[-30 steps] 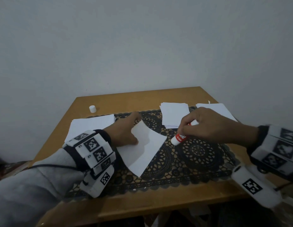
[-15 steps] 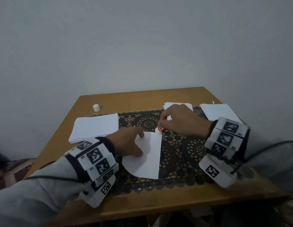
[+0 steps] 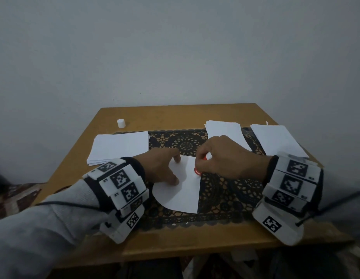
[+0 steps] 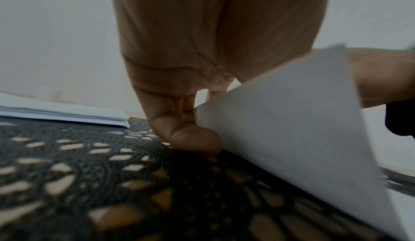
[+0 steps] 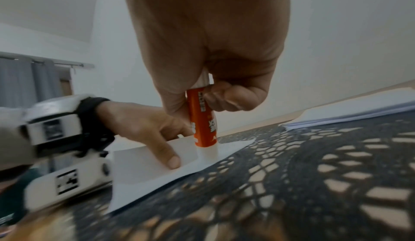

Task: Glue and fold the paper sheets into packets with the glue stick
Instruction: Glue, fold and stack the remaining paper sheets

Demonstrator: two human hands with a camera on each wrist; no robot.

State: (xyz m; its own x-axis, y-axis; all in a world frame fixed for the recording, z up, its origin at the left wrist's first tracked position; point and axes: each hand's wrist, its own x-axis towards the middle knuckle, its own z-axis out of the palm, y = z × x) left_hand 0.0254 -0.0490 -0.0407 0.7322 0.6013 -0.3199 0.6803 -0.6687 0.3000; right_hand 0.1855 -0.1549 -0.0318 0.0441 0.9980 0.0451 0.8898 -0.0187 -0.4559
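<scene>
A white paper sheet [image 3: 181,196] lies on the black lace mat [image 3: 225,198], its left part curled up and over. My left hand [image 3: 176,169] presses it down with spread fingers; one fingertip [image 5: 172,161] is flat on the sheet [image 5: 157,170]. In the left wrist view the raised paper [image 4: 292,129] stands beside my fingers [image 4: 191,138]. My right hand [image 3: 198,164] grips the red glue stick [image 3: 197,171] upright. The glue stick's [image 5: 203,124] white tip touches the sheet near its right edge.
Three stacks of white sheets lie on the wooden table [image 3: 175,113]: one at left [image 3: 120,148], one behind my right hand [image 3: 225,131], one at far right [image 3: 276,139]. The glue stick's white cap [image 3: 121,123] stands at the back left.
The sheet was turned square to me and its left part curled over. My right hand brought the glue stick to the sheet's far corner, then slid it nearer along the right edge.
</scene>
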